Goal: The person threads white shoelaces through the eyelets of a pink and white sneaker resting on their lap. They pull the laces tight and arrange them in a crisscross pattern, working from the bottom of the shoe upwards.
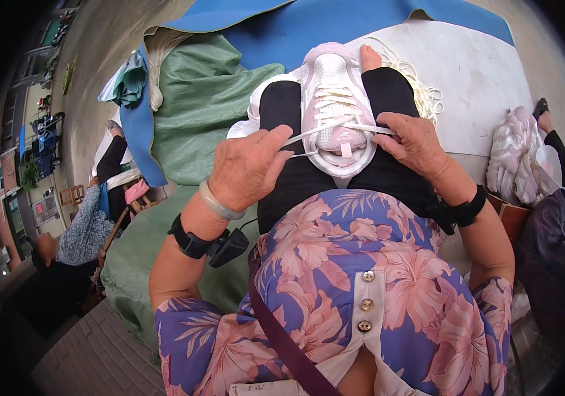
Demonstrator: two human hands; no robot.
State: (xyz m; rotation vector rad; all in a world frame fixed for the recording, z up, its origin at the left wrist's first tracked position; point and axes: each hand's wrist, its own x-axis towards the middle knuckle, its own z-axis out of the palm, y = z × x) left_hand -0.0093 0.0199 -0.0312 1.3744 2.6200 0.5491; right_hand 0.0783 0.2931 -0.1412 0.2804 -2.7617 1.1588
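A white and pale pink sneaker (pixel 330 66) rests between my black-trousered knees, its tongue and heel opening toward me. White lace (pixel 335 105) crosses its front in several rows, and two lace ends come out at the top of the eyelets. Pinched between the thumb and fingers of my left hand (pixel 246 168) is one lace end, drawn out to the left. My right hand (pixel 414 146) grips the other end between thumb and fingers, out to the right. Both ends look stretched fairly straight above the shoe's tongue.
Loose cream laces (pixel 421 86) lie on the white sheet (pixel 473 79) beyond my right knee. Green cloth (pixel 203 99) spreads at left, blue matting (pixel 262 33) behind. Wrapped pale bundles (pixel 520 158) stand at right. Another person (pixel 88 224) sits at far left; someone's dark-clothed leg shows at far right.
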